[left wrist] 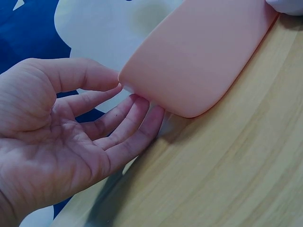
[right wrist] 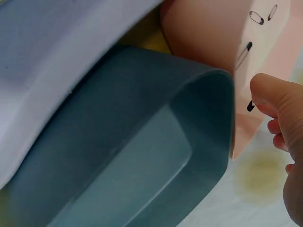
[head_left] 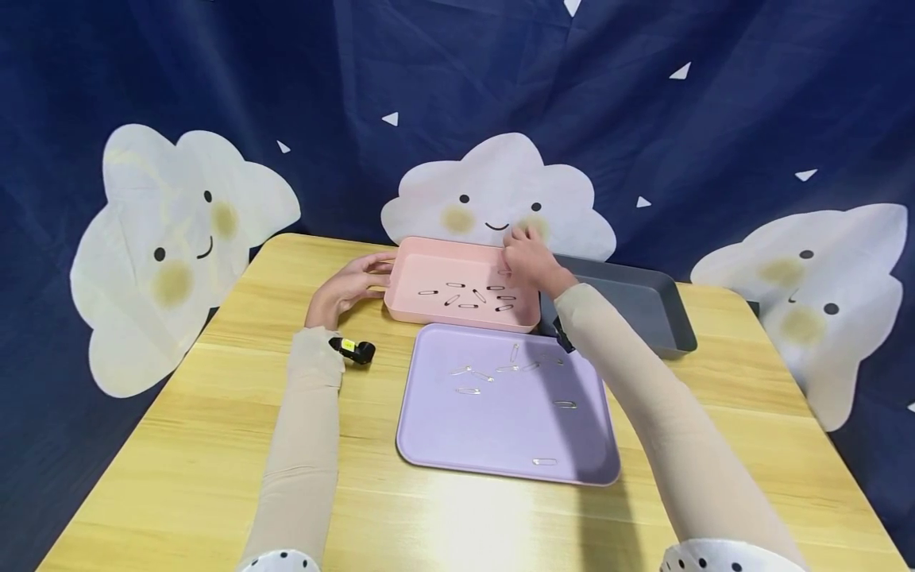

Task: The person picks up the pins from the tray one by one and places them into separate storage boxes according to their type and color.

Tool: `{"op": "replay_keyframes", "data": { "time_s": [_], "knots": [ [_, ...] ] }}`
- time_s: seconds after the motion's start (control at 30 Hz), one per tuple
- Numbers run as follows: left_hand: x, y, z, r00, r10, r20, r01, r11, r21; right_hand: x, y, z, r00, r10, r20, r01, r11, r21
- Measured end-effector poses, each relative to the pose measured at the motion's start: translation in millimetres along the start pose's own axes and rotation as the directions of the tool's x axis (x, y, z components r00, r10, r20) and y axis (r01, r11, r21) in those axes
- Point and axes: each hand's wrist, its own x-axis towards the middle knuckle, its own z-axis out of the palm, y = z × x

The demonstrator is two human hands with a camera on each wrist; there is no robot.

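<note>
Above the back right corner of a pale pink, rectangular, straight-sided tray (head_left: 429, 264), a person's right hand (head_left: 534, 264) pinches a slim metal safety pin with a black cap (right wrist: 250, 107). The right hand's fingers (right wrist: 262, 87) are drawn together on the pin; its capped end pokes out just below the fingertips, while the rest is hidden behind them.

At the tray's left end, the person's left hand (head_left: 352, 284) is spread beside the outer wall, thumb and fingertips resting against it, gently bent and not wrapped round anything.

Inside the tray lies a loose scatter of black safety pins (head_left: 480, 296), near one another and flat on its floor. Directly in front of it, a lavender tray with rounded corners (head_left: 486, 433) carries pale, shiny metal safety pins (head_left: 469, 391). Just to its right stands a deep, dark grey rectangular tray (head_left: 643, 306), partly behind the right arm. All three share a wood-grain tabletop (head_left: 357, 477).

The pinched pin should prove very light, stiff and a little slick, thin enough to roll between fingertips; its broad cap looks the surest place to take hold. The pink tray, likely light and smooth, would slide easily if nudged, and its end wall offers the best bracing point.
</note>
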Motion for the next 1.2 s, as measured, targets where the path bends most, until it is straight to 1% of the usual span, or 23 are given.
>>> {"op": "replay_keyframes", "data": {
  "time_s": [0.17,0.4,0.77,0.93,1.03,1.17,1.2],
  "knots": [
    [-0.4,1.1,0.6,1.000,-0.003,-0.009,0.003,1.000,-0.007,0,-1,5,1.000,-0.010,0.027,0.010,1.000,-0.009],
    [-1.0,2.3,3.2,1.000,-0.005,-0.014,0.005,1.000,-0.004,-2,-1,8,1.000,-0.019,0.025,0.019,0.999,-0.030],
    [0.1,2.1,4.0,1.000,-0.008,-0.011,0.008,1.000,-0.002,-8,1,-1,1.000,-0.002,0.031,0.002,1.000,-0.016],
    [0.0,1.9,4.2,1.000,-0.013,0.000,0.013,1.000,0.002,-13,7,-6,1.000,-0.017,0.019,0.018,0.999,-0.031],
    [-7.3,10.1,6.6,1.000,-0.028,0.010,0.028,1.000,-0.003,-17,11,-11,0.999,-0.032,0.016,0.032,0.999,-0.034],
    [-16.7,20.8,9.8,0.999,-0.032,0.032,0.032,0.999,-0.009,-23,16,-17,0.999,-0.045,0.004,0.045,0.999,0.001],
    [-17.1,20.8,9.7,0.999,-0.030,0.031,0.030,1.000,-0.007,-24,17,-18,0.999,-0.049,-0.005,0.049,0.999,0.015]
  ]
}}
